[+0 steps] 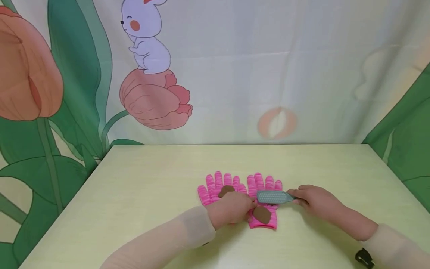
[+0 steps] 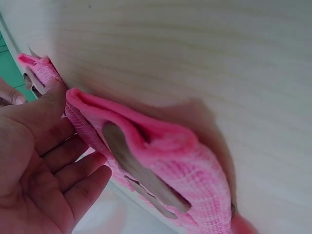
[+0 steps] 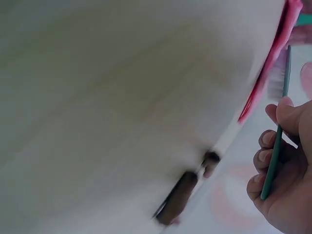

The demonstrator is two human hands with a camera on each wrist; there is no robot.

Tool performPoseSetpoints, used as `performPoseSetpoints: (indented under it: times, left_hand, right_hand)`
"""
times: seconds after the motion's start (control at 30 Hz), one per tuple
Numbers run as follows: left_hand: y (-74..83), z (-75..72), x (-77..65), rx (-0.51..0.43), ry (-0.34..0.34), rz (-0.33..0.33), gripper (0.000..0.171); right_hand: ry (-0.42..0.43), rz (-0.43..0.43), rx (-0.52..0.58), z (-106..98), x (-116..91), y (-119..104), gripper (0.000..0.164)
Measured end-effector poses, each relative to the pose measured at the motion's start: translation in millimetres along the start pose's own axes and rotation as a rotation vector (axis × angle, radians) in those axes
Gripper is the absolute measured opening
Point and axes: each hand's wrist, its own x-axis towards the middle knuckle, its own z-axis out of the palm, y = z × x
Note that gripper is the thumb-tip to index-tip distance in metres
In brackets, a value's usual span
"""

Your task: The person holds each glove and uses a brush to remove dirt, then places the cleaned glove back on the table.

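Observation:
Two pink knitted gloves lie side by side, fingers pointing away: the left glove [image 1: 208,194] and the right glove [image 1: 263,224]. A brown patch [image 1: 227,191] shows on the left one, another brown patch [image 1: 262,215] near the right one's cuff. My left hand [image 1: 231,207] reaches across the left glove, partly hiding it, and pinches the inner edge of the right glove between thumb [image 2: 54,97] and fingers. My right hand [image 1: 319,201] grips the handle of a grey-green brush [image 1: 273,197]. The brush head lies flat over the right glove, its bristles [image 3: 277,80] facing the glove.
The pale wooden table [image 1: 151,172] ends at a curtain [image 1: 228,74] printed with a rabbit and flowers. A black clip [image 1: 364,257] is by the right sleeve. In the right wrist view, a blurred brown and black thing [image 3: 178,200] shows at the table's edge.

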Motion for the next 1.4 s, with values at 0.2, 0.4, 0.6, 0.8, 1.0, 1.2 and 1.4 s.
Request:
performPoseSetpoints:
  times: [0.2, 0.4, 0.6, 0.8, 1.0, 1.2, 1.4]
  left_hand:
    - [-0.7, -2.2, -0.8, 0.049, 0.002, 0.006, 0.019]
    - [0.3, -1.8, -2.0, 0.027, 0.0, -0.001, 0.021]
    - [1.2, -3.8, -0.7, 0.033, -0.009, -0.013, 0.015]
    - [1.5, -3.3, 1.0, -0.017, -0.022, -0.029, 0.008]
    - [2.9, -2.5, 2.5, 0.0, -0.022, -0.04, 0.007]
    - [3.7, -2.7, 3.8, 0.048, -0.024, -0.03, 0.004]
    - [3.6, -3.1, 2.0, 0.045, -0.021, -0.016, 0.006]
  right_hand:
    - [0.016, 0.03, -0.043, -2.1, -9.1, 11.5, 0.033]
    - [0.113, 0.01, -0.086, -11.9, -11.7, 13.8, 0.03]
    - [0.143, -0.003, -0.006, -16.5, -1.9, 2.2, 0.03]
    - [0.07, -0.048, 0.024, -6.3, 9.2, -1.7, 0.029]
    - [-0.035, 0.001, 0.064, 1.8, 2.5, 10.6, 0.031]
    - [-0.045, 0.021, 0.049, 1.8, -10.2, 18.8, 0.033]
    - [-0.022, 0.033, 0.028, -0.3, -20.2, 21.6, 0.031]
